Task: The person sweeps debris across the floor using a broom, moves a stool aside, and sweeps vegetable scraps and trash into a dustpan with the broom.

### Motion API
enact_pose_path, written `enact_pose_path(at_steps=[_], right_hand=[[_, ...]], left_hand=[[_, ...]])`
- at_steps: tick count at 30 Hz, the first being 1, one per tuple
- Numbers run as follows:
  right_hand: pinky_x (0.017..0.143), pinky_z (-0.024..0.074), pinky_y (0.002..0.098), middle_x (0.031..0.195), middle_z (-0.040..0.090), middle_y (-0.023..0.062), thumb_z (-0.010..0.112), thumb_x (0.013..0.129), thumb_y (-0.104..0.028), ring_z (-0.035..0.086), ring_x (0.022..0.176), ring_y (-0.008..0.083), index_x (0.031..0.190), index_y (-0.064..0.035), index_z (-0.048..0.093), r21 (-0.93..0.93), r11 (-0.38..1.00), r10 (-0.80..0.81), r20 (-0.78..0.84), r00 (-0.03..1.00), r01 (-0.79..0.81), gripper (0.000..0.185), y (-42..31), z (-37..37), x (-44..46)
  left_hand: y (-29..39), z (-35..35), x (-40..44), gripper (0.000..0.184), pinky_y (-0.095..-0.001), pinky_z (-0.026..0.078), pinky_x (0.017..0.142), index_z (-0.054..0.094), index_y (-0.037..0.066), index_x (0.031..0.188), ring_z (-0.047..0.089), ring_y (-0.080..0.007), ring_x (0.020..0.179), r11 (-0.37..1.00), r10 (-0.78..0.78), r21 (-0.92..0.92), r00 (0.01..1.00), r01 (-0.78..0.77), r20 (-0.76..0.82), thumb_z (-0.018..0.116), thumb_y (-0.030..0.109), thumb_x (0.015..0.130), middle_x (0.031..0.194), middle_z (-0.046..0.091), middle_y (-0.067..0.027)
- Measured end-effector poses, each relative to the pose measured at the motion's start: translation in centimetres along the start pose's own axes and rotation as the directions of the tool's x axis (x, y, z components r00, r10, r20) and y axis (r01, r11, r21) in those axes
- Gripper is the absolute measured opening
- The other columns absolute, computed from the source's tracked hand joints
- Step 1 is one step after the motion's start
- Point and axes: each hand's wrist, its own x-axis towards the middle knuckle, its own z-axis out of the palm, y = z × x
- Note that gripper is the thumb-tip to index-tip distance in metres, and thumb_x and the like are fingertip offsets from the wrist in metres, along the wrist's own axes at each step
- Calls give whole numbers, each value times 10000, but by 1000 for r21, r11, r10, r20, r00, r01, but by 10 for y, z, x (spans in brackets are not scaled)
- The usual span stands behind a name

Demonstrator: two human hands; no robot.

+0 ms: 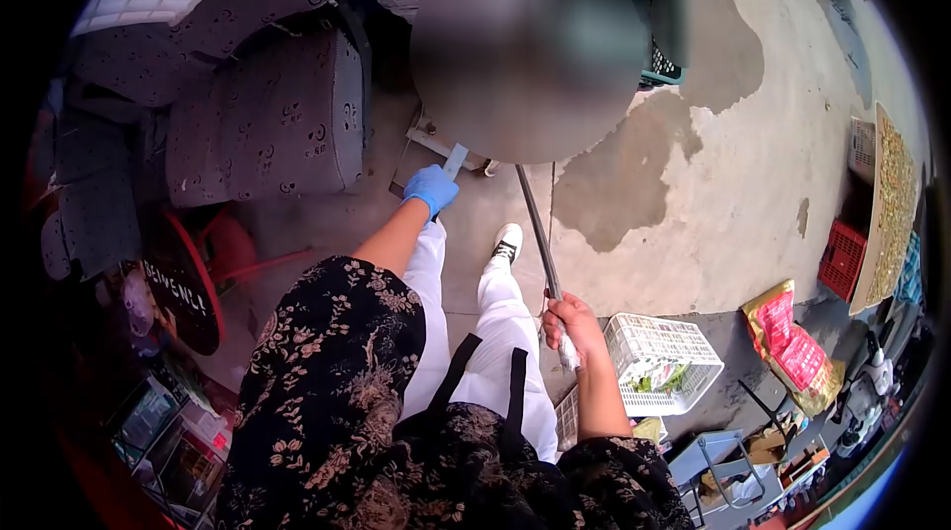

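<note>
My left hand (431, 190), in a blue glove, is closed around the handle of a flat-bladed tool (456, 161), whose pale blade points up and away from me. My bare right hand (575, 324) grips a long thin metal rod (540, 233) near its lower end. The rod runs forward between my feet and the wet patch, and its far end is hidden behind a round blurred area. Just beyond the blade, a metal frame piece (436, 142) lies on the floor.
Patterned seats (267, 119) stand at the left, above a round dark sign (183, 282). A white crate (664, 362) with greens is right of my right hand. Farther right are a red and yellow sack (792, 347) and a red crate (842, 258). Wet patches (619, 183) mark the floor.
</note>
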Motion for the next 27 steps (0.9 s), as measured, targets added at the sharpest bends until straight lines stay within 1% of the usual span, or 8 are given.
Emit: enact_pose_path(at_steps=[2, 6, 9, 14, 19, 22, 24, 27], right_hand=[[325, 380, 251, 562, 448, 19, 488, 846, -90, 433, 389, 108, 847, -75, 441, -182, 983, -21, -37, 999, 14, 49, -9, -1, -6], [337, 398, 254, 583, 484, 31, 499, 826, -97, 462, 401, 109, 782, -67, 454, -502, 865, -72, -131, 989, -4, 70, -20, 12, -19], [360, 405, 280, 581, 492, 33, 490, 817, -88, 468, 407, 122, 824, -29, 479, -641, 768, -109, -144, 984, -8, 60, -19, 21, -11], [457, 448, 343, 620, 537, 118, 492, 778, -100, 540, 479, 211, 892, 39, 481, -943, 327, -242, -142, 960, -57, 180, 8, 60, 2], [553, 475, 428, 733, 565, 300, 432, 738, -84, 609, 630, 370, 883, 65, 484, -969, -238, -283, -3, 959, -73, 214, 62, 104, 22], [608, 463, 455, 726, 562, 306, 414, 738, -77, 590, 704, 420, 876, 50, 492, -958, -267, -212, -51, 976, -108, 203, 90, 163, 23], [642, 450, 484, 716, 563, 306, 411, 747, -72, 579, 737, 444, 953, 32, 515, -948, -295, -173, -74, 982, -123, 253, 111, 191, 29], [396, 430, 324, 527, 511, 118, 458, 770, -82, 527, 401, 187, 1029, 25, 524, -855, -487, -212, 312, 926, 177, 289, 147, 187, 65]], left_hand=[[-17, 11, -16, 389, -402, 481, 790, 617, 1, 952, 604, -350, 913, 983, -6, -183, 998, 16, 55, 577, 287, 691, 951, 625, -218], [-65, 28, -54, 409, -410, 476, 772, 648, 42, 887, 608, -354, 869, 984, -90, -173, 971, 51, -221, 534, 388, 700, 880, 634, -204], [-119, 47, -65, 392, -401, 475, 756, 663, 45, 819, 615, -351, 828, 933, -198, -327, 974, 151, -114, 551, 398, 691, 818, 639, -192], [-219, 95, -89, 439, -346, 457, 658, 641, 21, 778, 596, -210, 714, 681, -83, -717, 989, 146, 122, 634, 449, 684, 756, 631, -125], [-300, 138, -141, 338, -311, 465, 671, 611, 5, 854, 591, -152, 715, 568, -164, -819, 986, 80, -18, 692, 289, 691, 763, 627, -95], [-341, 153, -167, 339, -304, 473, 713, 563, -5, 940, 596, -170, 790, 305, -200, -945, 978, 119, 58, 713, 173, 694, 864, 629, -100], [-387, 194, -160, 387, -338, 466, 721, 548, 14, 950, 595, -223, 813, 368, -246, -928, 968, 51, -45, 733, 203, 668, 866, 620, -119], [-436, 213, -164, 418, -375, 452, 747, 553, 34, 936, 589, -283, 855, 361, -376, -932, 910, -33, -178, 761, 262, 655, 913, 607, -146]])
